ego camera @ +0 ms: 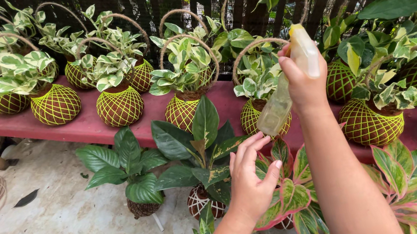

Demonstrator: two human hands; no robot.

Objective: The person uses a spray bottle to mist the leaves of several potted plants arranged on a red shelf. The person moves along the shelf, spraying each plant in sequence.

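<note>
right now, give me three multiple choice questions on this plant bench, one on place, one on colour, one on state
1. Where is the spray bottle?
A. in the right hand
B. on the floor
C. lying on the shelf

2. What colour is the shelf under the moss ball pots?
A. blue
B. red
C. white

3. How is the left hand?
A. clenched round a pot
B. open, fingers spread over the leaves
C. holding scissors

Answers: 1 A, the fingers wrap the bottle; 2 B, the plank is dark red; 3 B, the palm is open and empty.
</note>
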